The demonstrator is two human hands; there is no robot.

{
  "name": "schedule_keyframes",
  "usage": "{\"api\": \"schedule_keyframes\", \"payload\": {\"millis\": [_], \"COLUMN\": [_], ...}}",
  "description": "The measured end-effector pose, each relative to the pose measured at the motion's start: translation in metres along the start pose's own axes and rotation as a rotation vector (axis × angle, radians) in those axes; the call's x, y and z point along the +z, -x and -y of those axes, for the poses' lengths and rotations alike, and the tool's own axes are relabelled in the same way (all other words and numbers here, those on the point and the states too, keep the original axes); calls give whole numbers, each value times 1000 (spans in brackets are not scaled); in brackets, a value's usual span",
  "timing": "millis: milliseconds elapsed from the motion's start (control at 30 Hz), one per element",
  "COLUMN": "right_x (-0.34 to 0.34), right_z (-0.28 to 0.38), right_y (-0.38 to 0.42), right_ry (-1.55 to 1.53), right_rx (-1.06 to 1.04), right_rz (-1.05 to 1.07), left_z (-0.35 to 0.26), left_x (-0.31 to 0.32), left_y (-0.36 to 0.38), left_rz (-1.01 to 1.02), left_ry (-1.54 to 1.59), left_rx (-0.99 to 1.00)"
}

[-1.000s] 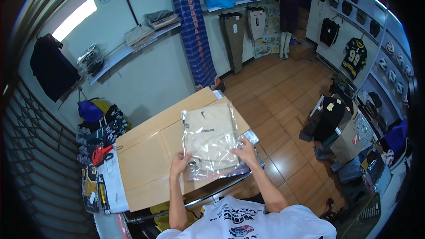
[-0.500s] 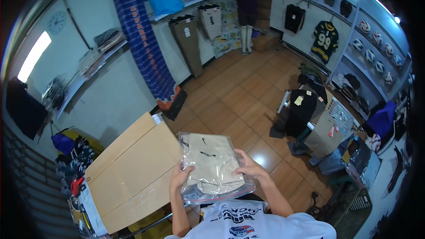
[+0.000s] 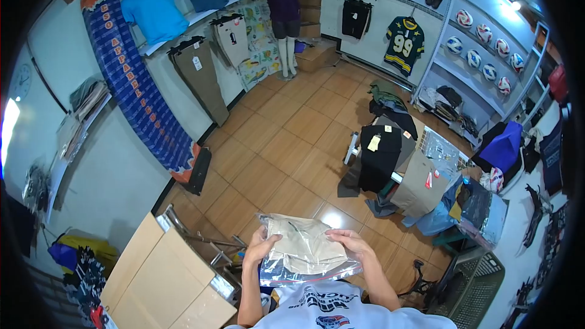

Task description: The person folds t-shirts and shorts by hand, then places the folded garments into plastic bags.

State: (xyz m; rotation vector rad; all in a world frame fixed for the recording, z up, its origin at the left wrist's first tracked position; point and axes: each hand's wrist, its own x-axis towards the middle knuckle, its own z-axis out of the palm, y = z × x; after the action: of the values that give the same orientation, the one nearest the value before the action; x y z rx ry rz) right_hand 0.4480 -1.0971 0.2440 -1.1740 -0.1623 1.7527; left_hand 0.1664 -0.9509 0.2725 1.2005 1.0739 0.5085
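A folded beige garment in a clear plastic bag (image 3: 308, 250) is held in front of my white shirt (image 3: 323, 304). My left hand (image 3: 261, 247) is closed on its left edge, with the thumb on top. At the right edge, my right hand (image 3: 348, 242) grips the same bag, thumb over the plastic and fingers underneath. A reddish seal line runs along the bag's near side. Dark marks on the garment are partly hidden by glare and folds.
A cardboard-topped table (image 3: 158, 268) stands at lower left. To the right are a table piled with clothes (image 3: 381, 152) and a green crate (image 3: 472, 289). A banner stand (image 3: 131, 85) and a mannequin (image 3: 284, 12) stand further off.
The view has turned to the right, so the cardboard-topped table sits further left and lower. The bagged garment is tilted flatter and lower in view, still between both hands.
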Motion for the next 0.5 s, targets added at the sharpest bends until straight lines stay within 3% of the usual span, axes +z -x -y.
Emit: {"api": "schedule_keyframes", "payload": {"millis": [133, 333, 500], "right_x": [-16, 15, 97], "right_z": [30, 105, 176], "right_y": [-68, -181, -240], "right_ry": [140, 328, 379], "right_rx": [-40, -24, 41], "right_rz": [-34, -3, 95], "left_z": [-19, -84, -106], "left_x": [-9, -50, -105], "left_y": [-61, -142, -192], "left_rz": [10, -72, -155], "left_ry": [89, 49, 86], "left_rx": [-16, 6, 95]}}
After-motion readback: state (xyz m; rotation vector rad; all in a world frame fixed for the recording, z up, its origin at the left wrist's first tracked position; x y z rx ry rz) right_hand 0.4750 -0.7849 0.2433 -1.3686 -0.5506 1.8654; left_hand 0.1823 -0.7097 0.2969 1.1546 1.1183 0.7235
